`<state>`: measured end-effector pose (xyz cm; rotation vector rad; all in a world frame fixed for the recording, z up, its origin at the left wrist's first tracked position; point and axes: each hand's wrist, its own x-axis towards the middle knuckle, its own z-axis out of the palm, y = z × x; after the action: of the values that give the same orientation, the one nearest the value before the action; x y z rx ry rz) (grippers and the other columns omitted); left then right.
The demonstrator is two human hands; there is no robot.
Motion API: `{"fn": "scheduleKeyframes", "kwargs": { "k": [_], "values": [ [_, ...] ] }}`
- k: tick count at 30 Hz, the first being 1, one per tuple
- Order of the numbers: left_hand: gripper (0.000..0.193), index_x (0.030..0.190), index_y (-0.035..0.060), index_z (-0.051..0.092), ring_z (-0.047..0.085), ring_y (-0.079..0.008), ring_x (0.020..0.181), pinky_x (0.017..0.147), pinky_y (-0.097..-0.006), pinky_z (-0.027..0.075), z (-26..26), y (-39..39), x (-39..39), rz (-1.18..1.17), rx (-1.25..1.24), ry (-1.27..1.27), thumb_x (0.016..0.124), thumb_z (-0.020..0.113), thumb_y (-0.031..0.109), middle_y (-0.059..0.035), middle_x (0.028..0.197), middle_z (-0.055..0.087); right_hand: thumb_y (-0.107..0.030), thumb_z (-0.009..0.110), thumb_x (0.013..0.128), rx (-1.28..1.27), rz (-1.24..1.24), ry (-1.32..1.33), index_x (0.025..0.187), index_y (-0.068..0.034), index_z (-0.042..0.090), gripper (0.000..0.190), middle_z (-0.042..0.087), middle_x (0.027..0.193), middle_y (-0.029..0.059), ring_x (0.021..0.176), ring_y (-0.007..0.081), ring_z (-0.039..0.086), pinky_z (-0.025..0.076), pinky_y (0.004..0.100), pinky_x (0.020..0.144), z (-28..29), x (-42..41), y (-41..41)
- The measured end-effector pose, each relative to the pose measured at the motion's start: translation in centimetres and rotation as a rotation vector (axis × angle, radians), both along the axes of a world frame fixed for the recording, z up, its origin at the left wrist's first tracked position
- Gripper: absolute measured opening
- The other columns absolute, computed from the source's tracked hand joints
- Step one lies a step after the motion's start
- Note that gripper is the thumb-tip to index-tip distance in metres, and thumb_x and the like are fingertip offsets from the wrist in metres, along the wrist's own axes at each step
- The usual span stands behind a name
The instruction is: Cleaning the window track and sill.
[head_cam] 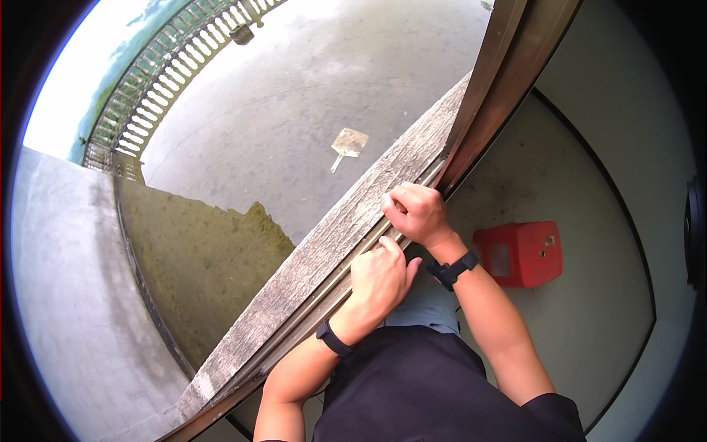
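Both my hands are at the metal sliding-window track (323,309), which runs diagonally across the view. My left hand (378,273) lies over the track, back upwards, with its thumb held out and its index finger stretched forward. Its other fingertips are hidden, and nothing shows in it. Further up the track, by the foot of the brown window frame (480,110), my right hand (417,212) is curled into a loose fist. A dark gap shows between its fingers and thumb, but no object can be made out there. Outside the track lies a rough concrete sill (309,259).
A red plastic stool (533,254) is on the floor to my right. Beyond the sill, a pale dustpan-shaped thing (351,143) lies on the wet outdoor floor (265,121). A balustrade (165,83) curves along the far side, and a grey wall (72,265) stands at left.
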<state>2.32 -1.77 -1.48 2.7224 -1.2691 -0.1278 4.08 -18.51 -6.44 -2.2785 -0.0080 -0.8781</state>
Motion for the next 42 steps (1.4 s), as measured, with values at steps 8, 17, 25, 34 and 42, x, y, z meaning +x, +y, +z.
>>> {"fn": "scheduleKeyframes", "kwargs": {
  "k": [8,17,25,34,42],
  "values": [
    [0.039,0.121,0.0003,0.067,0.072,-0.0372,0.064,0.061,-0.0494,0.058,1.7,3.2,3.2,-0.127,-0.064,0.171,0.097,0.069,0.031,-0.0168,0.067,0.069,-0.013,0.074,0.088,-0.005,-0.007,-0.016,0.079,-0.005,0.066,0.015,0.064,0.073,0.0133,0.066,0.0349,0.067,0.055,0.0450,0.062,0.1,0.0,-0.1],
    [0.060,0.148,0.0022,0.057,0.073,-0.0372,0.066,0.064,-0.0511,0.058,0.6,3.1,4.4,-0.219,-0.032,0.212,0.091,0.064,0.019,-0.0177,0.071,0.071,-0.013,0.074,0.089,-0.003,0.003,-0.014,0.078,-0.005,0.066,0.016,0.065,0.073,0.0134,0.066,0.0345,0.067,0.055,0.0449,0.062,0.2,0.1,0.1],
    [0.060,0.144,-0.0077,0.058,0.073,-0.0349,0.060,0.059,-0.0475,0.059,-0.3,2.3,3.9,-0.216,-0.026,0.171,0.092,0.065,0.021,-0.0167,0.067,0.071,-0.012,0.073,0.089,-0.005,-0.011,-0.010,0.077,-0.005,0.065,0.016,0.064,0.071,0.0133,0.065,0.0344,0.066,0.055,0.0448,0.061,0.1,0.0,0.0],
    [0.054,0.138,-0.0106,0.060,0.071,-0.0386,0.063,0.062,-0.0514,0.057,-0.1,2.2,3.1,-0.142,-0.062,0.242,0.092,0.061,0.017,-0.0201,0.068,0.069,-0.012,0.073,0.089,-0.014,0.004,-0.014,0.078,-0.005,0.065,0.015,0.064,0.072,0.0132,0.066,0.0339,0.067,0.056,0.0441,0.062,0.2,0.1,0.0],
    [0.053,0.133,-0.0138,0.062,0.074,-0.0377,0.066,0.063,-0.0486,0.059,0.2,2.9,2.4,-0.125,-0.083,0.210,0.094,0.064,0.021,-0.0214,0.073,0.072,-0.011,0.073,0.089,0.002,-0.010,-0.032,0.077,-0.005,0.064,0.016,0.063,0.071,0.0137,0.064,0.0350,0.066,0.055,0.0450,0.061,0.1,0.1,0.1]
  ]
}}
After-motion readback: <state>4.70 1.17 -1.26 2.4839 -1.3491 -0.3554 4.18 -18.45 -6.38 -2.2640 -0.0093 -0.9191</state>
